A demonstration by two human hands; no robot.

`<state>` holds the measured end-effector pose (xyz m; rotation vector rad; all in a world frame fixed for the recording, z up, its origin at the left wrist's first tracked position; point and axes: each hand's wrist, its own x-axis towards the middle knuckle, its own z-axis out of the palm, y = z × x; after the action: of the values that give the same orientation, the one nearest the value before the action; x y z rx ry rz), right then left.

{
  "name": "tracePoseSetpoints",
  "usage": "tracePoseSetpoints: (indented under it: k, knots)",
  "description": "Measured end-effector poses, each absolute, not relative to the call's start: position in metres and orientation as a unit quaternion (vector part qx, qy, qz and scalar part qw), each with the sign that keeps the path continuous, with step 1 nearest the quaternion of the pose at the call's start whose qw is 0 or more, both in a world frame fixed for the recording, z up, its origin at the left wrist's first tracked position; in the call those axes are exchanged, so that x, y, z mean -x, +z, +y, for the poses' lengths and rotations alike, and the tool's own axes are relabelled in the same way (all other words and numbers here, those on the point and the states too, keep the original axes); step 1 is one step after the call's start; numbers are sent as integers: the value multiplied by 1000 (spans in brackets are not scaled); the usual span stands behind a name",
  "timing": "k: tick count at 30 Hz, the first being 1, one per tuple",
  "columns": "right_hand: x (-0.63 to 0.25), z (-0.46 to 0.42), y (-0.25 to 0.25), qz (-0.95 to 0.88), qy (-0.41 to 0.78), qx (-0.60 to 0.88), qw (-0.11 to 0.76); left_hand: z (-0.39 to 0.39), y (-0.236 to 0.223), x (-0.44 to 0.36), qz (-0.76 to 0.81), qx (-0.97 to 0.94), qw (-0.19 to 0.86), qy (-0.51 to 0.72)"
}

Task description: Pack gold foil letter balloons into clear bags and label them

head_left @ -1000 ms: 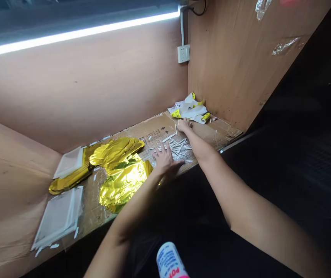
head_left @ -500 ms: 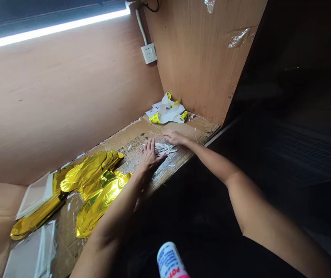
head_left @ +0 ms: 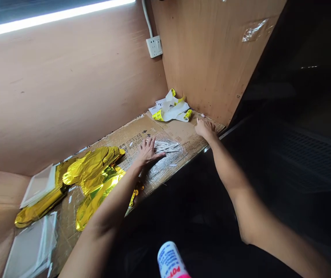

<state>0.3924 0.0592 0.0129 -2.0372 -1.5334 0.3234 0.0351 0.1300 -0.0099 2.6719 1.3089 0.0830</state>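
My left hand (head_left: 148,151) lies palm down with fingers spread at the left end of a bunch of thin white sticks (head_left: 168,147). Its thumb reaches along their near side. Over the far right part of the cardboard (head_left: 178,129) is my right hand (head_left: 205,128), thumb apart from the bent fingers. Nothing shows in it, though its fingertips are partly hidden. Between the hands, clear tape covers the cardboard under the sticks. Gold foil pieces (head_left: 96,166) are piled left of my left hand.
Crumpled white and yellow label paper (head_left: 173,110) sits in the back corner. Clear plastic sheets (head_left: 32,247) lie at the near left. A white bottle with pink lettering (head_left: 171,258) stands at the bottom. A socket (head_left: 154,46) is on the wall. The right side is dark.
My right hand has moved right, from beside the sticks to the cardboard's far right part. My left hand stays by the sticks, its fingers slightly more spread. The view has shifted a little.
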Motion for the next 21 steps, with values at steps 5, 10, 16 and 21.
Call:
tracePoseSetpoints:
  k: [5, 10, 16, 21]
  knots:
    - [-323, 20, -19, -602, 93, 763, 215, 147, -9, -45, 325, -939, 94, 51]
    - [-266, 29, -26, -690, 82, 685, 217, 158, -6, -49, 323, -942, 69, 50]
    - [-238, 25, -15, -719, 77, 651, 231, 158, -5, -44, 334, -941, 21, 46]
    - [-321, -35, -13, -529, -39, 716, 454, 126, 12, -44, 296, -947, -89, 88]
